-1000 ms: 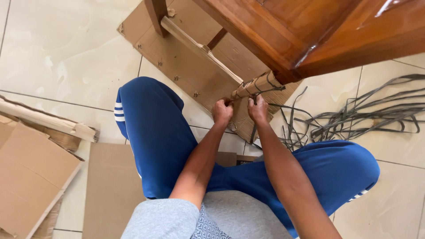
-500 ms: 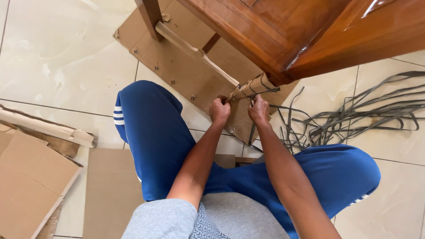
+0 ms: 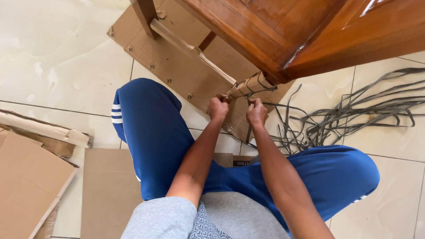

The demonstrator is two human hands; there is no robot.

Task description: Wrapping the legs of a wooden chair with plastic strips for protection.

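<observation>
A: Tiled floor (image 3: 66, 57) carries everything, largest item first: a varnished wooden table (image 3: 310, 31) stands over a cardboard sheet (image 3: 177, 66). Its near leg (image 3: 248, 86) is wrapped in cardboard and crossed by grey strap (image 3: 261, 90).

B: Hand state?

A: Both hands are at the leg's lower end. Left hand (image 3: 218, 107) is fisted against the wrap's edge, apparently pinching strap or cardboard; the exact contents cannot be told. Right hand (image 3: 256, 111) is closed on the strap, which runs taut from the fist up to the leg.

B: Location of spare strap?

A: A loose tangle (image 3: 354, 115) lies on the tiles to the person's right, near the right knee (image 3: 345, 177).

B: Failure modes?

A: Likely four. One: if tension drops while the strap is being cinched, the turns may slacken and the wrap may slide down the leg. Two: overpulling could cut the strap into the cardboard corner and tear it. Three: the free length feeds out of the tangle, so a snag there could jerk the right hand off line. Four: the strap edge is thin; a hard pull through a closed fist may chafe the fingers.

B: Smaller items?

A: More cardboard (image 3: 31, 177) lies flat at the left, well apart from the hands.
</observation>
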